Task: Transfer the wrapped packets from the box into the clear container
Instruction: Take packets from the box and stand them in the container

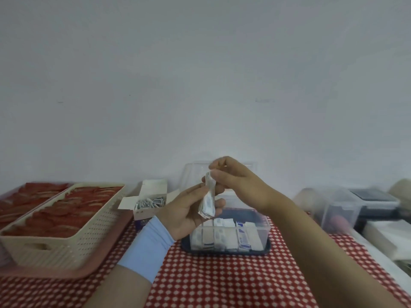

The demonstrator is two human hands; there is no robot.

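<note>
On the worktop (222, 283), the clear container (266, 233) is holding a row of upright packets (224, 235). Just above it, the left hand (185, 211) and right hand (236, 181) are gripping a small stack (208, 202). Behind, farther left, the open box (142, 215) is holding loose packets (150, 203).

On the worktop (222, 281), a basket (73, 245) sits in a tray (44, 274) at the left edge; right of it stands the box (144, 215) holding packets (151, 202), then the clear container (265, 230) nearer the middle, storage bins (340, 210) at the right edge
</note>
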